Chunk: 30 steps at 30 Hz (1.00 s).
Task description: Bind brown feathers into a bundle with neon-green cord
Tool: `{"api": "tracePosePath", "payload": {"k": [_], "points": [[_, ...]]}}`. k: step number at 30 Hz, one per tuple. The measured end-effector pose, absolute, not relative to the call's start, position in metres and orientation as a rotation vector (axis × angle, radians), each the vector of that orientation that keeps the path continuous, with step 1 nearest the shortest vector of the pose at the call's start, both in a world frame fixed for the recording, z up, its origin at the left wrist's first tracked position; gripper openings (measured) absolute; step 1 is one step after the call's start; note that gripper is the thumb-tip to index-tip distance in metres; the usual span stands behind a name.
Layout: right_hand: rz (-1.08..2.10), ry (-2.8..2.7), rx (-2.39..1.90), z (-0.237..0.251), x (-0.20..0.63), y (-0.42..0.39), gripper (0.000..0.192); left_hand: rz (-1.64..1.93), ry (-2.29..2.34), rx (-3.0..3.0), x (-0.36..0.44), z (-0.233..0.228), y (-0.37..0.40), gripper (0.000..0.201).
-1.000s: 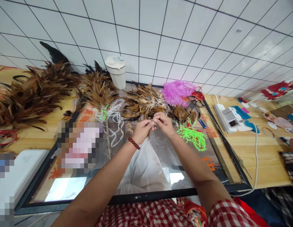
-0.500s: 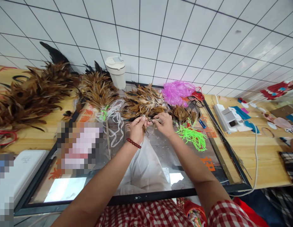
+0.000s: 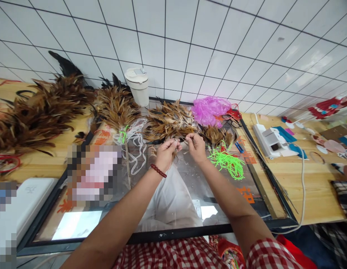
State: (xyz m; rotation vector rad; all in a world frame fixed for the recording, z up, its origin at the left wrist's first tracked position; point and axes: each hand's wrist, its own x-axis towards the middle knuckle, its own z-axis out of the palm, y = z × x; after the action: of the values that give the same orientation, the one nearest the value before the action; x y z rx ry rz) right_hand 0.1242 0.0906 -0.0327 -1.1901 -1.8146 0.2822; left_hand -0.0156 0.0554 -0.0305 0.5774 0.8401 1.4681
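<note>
Several heaps of brown feathers lie along the left of the wooden bench, and beside them a feather bunch tied with green cord rests at the edge of the glass panel, below a white lidded cup by the tiled wall. Over the panel the left hand, a bead bracelet at its wrist, is pinched closed on a small tuft of feathers. Just beside it the right hand pinches something thin at the feather pile; what it grips cannot be made out. Neon green cords lie right of the hands, a pink plastic bag behind them, a white power strip farther right.
</note>
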Motion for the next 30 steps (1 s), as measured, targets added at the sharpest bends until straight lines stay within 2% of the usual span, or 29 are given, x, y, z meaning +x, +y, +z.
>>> {"api": "tracePosePath", "payload": {"k": [6, 14, 17, 20, 25, 30], "points": [[0.452, -1.957, -0.897, -0.032, 0.121, 0.09, 0.021, 1.516, 0.793, 0.447, -0.02, -0.029, 0.057, 0.023], [0.973, -1.415, -0.968, -0.037, 0.127, 0.096, 0.028, 1.581, 0.795, 0.385, -0.021, -0.028, 0.058, 0.025], [1.105, -1.242, -0.905, -0.035, 0.127, 0.098, 0.03, 1.599, 0.85, 0.5, -0.019, -0.03, 0.057, 0.022], [1.191, -1.093, -0.877, -0.033, 0.125, 0.1, 0.042, 1.671, 0.998, 0.763, -0.017, -0.033, 0.054, 0.02], [1.312, -1.025, -0.923, -0.028, 0.12, 0.097, 0.03, 1.69, 1.154, 0.979, -0.017, -0.035, 0.049, 0.022], [1.484, -1.009, -0.849, -0.02, 0.107, 0.084, 0.04, 1.668, 1.122, 0.957, -0.017, -0.032, 0.05, 0.022]]}}
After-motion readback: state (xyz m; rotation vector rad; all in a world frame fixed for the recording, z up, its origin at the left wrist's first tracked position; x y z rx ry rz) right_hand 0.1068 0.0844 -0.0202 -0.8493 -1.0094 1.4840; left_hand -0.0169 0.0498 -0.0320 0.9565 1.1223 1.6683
